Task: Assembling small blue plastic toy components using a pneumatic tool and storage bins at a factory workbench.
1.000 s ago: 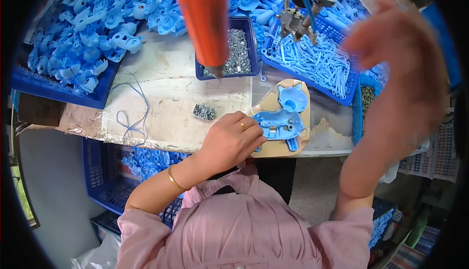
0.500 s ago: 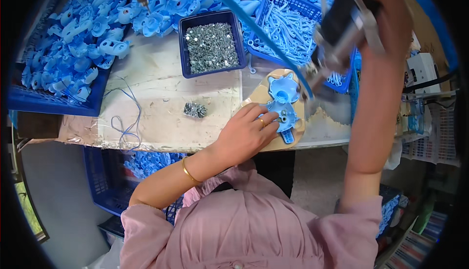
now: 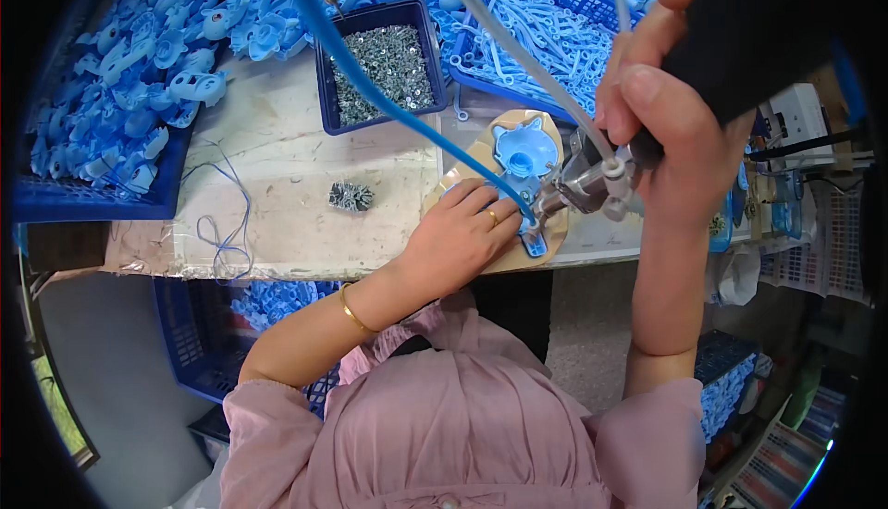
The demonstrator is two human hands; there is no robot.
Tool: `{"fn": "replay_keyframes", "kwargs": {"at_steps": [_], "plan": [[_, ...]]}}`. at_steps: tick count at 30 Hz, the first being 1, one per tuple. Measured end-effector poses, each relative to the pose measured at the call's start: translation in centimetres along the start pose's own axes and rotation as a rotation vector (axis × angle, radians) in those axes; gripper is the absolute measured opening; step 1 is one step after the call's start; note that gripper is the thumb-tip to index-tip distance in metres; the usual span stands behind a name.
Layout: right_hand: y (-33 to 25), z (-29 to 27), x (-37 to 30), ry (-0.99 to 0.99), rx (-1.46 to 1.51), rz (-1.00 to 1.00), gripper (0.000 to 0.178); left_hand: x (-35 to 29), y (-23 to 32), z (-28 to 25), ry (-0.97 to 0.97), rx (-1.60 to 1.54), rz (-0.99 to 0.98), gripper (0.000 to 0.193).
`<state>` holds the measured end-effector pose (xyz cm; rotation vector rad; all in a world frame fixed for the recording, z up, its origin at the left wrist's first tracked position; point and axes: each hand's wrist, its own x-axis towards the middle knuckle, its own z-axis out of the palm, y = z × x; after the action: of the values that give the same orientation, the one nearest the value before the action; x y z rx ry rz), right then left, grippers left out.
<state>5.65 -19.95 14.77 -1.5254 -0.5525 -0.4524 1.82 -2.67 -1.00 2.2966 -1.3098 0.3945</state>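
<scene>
My right hand (image 3: 666,121) is wrapped round a black-handled powered screwdriver (image 3: 585,179) with a metal front end and tubes running to it. Its tip points down at the lower section of a blue animal-shaped plastic part (image 3: 526,147); whether it touches cannot be told. That part lies in a tan board-like holder (image 3: 555,248) at the table's near edge. With curled fingers, my left hand (image 3: 467,236) presses on the left side of the part, holding it and hiding some of it. A blue tube (image 3: 388,109) slants across to the screwdriver's tip.
A dark blue bin (image 3: 326,93) of small metal pieces stands beyond my left hand. Behind lies a blue basket (image 3: 462,73) of ring-ended plastic strips. Blue parts (image 3: 139,74) heap up at the left. A metal clump (image 3: 351,196) and a thin cord (image 3: 245,222) lie on the table (image 3: 287,158).
My right hand has brought the screwdriver down and left, its tip now over the lower section of the blue part. The blue tube has swung left. My left hand stays on the part.
</scene>
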Motion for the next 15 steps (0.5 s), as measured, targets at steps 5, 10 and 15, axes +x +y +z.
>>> {"fn": "replay_keyframes", "kwargs": {"at_steps": [5,10,15], "plan": [[-0.7,0.6,-1.4,0.184,-0.081,-0.014,0.052,-0.1,0.5,0.2,-0.014,0.035,-0.009,0.019],[-1.4,-1.5,2.9,0.044,-0.142,0.067,0.029,0.2,1.4,-0.7,-0.092,0.037,-0.019,0.016],[-4.4,-4.9,11.8,-0.278,-0.053,-0.045,0.081,1.2,2.6,-6.9,-0.064,-0.338,-0.135,0.022]]}}
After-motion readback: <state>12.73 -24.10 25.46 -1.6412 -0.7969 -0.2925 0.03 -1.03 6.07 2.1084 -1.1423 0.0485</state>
